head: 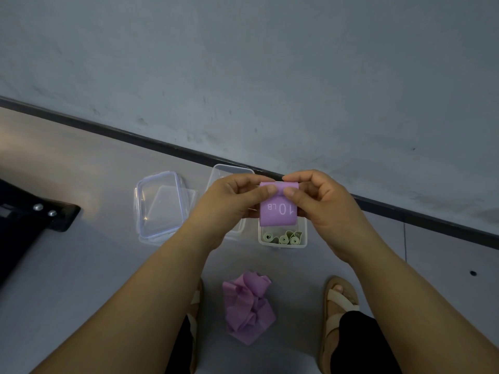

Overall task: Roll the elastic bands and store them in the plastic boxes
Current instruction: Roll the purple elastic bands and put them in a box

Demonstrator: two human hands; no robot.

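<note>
Head view: we look down past two bare forearms onto a grey floor (94,265), which meets a pale grey wall (270,63) along a black skirting strip (108,128).
Band in hand: we see a purple flat elastic band (278,213) printed "10 LB" in white. It is held in the air above the boxes, with its top edge turned over into the start of a roll and the rest hanging flat.
Left hand: the left hand (235,195) pinches the top left of the roll, thumb in front and fingers curled behind.
Right hand: the right hand (321,203) pinches the top right the same way. We see the two thumb tips close together on the rolled edge.
Box with rolls: a small clear plastic box (305,233) stands on the floor just under the hanging band, which hides its far part. In it we count at least three pale green rolled bands (283,238) standing on end.
Second box: another clear plastic box (224,171) stands just left of it, mostly behind the left hand. We cannot tell what it holds.
Lids: further left, two clear plastic lids (159,206) lie one askew on the other.
Loose pile: a crumpled heap of purple bands (248,309) lies on the floor between the person's feet, nearer the camera than the boxes.
Feet: we see a tan strapped sandal (340,298) on the right foot, and its mate (195,300) partly hidden by the left forearm.
Left edge: a black object with two silver screw heads (40,214) rests on the floor.
</note>
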